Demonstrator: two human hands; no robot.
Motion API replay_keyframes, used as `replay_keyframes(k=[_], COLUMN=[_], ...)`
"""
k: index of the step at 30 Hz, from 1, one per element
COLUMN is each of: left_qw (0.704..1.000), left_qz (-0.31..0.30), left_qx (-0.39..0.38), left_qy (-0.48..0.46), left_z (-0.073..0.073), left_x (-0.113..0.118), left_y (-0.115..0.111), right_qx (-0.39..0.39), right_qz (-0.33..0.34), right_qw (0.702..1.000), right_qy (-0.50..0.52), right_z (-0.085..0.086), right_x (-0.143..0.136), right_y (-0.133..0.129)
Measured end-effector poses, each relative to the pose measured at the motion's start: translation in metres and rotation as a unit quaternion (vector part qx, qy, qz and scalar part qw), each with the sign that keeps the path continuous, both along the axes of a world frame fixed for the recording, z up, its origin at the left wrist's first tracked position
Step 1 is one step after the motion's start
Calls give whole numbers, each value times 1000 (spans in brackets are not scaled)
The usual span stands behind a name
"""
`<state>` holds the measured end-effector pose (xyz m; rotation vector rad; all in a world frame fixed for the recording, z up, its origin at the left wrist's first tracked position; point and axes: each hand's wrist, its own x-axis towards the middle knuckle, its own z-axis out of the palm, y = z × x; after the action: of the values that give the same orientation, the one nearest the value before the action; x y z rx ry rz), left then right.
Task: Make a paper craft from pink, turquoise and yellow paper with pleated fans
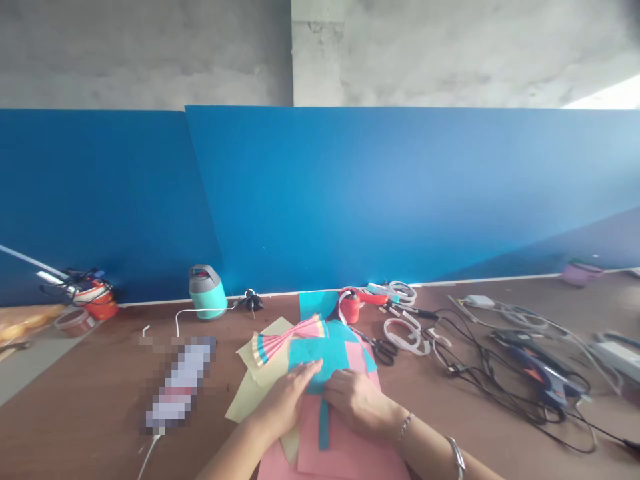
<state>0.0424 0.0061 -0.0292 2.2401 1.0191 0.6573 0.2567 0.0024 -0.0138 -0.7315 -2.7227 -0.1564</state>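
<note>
My left hand [290,397] lies on a sheet of blue paper [316,353], fingers stretched out along its left side. My right hand [355,399] has its fingers curled and pressed together at the same sheet's lower right edge. A narrow blue paper strip [324,427] runs down between the hands, over pink paper [345,450]. Cream paper [245,397] sticks out at the left of the stack. Just beyond my left hand rests a pleated paper fan [290,339], pinched in the middle, in pink, blue and cream. My right fingertips are partly hidden.
Behind the papers are a red tape dispenser [351,307] and black scissors [384,351]. Tangled cables [470,360] and a glue gun [545,377] lie on the right. A blurred-out phone [181,381] and a teal canister [209,297] stand left. A blue partition [320,200] closes the back.
</note>
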Motion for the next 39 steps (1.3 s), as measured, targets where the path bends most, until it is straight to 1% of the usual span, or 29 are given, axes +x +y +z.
replay_keyframes(k=[4, 9, 10, 12, 14, 16, 18, 22, 26, 29, 33, 35, 37, 39], left_qw=[1000, 999, 999, 999, 999, 999, 999, 999, 1000, 1000, 1000, 1000, 999, 999], left_qz=[6, 28, 31, 34, 31, 31, 34, 40, 5, -10, -7, 1, 7, 8], left_qx=[-15, -36, -38, -35, -26, -19, -13, 8, 12, 7, -6, -17, -23, -24], left_qy=[-4, 11, 11, 10, 11, 16, 27, 17, 16, 26, 17, 21, 27, 32], left_z=[-1, 5, 7, 8, 9, 8, 7, 4, 1, 1, 5, 6, 6, 5], left_x=[1, 4, 4, 4, 3, 3, 3, 7, 11, 10, 9, 10, 10, 10], left_y=[1, -1, -1, -2, -3, -3, -3, -5, -6, -5, -5, -6, -6, -6], right_qx=[-2, -21, -29, -57, -101, -143, -160, -115, -54, -34, -39, -56, -85, -108], right_qz=[11, 18, 11, -26, -64, -82, -87, -85, -41, -12, 11, 12, 2, -24], right_qw=[1000, 999, 998, 994, 988, 983, 982, 990, 998, 999, 999, 997, 994, 990], right_qy=[14, 42, 54, 85, 100, 82, 47, -6, 3, 12, 35, 54, 74, 92], right_z=[1, 9, 10, 14, 18, 22, 23, 19, 8, 3, 2, 4, 6, 10], right_x=[10, 24, 25, 24, 20, 14, 6, -5, -9, -3, 11, 19, 25, 28], right_y=[-7, -14, -15, -14, -12, -9, -6, -1, 0, -2, -8, -12, -14, -15])
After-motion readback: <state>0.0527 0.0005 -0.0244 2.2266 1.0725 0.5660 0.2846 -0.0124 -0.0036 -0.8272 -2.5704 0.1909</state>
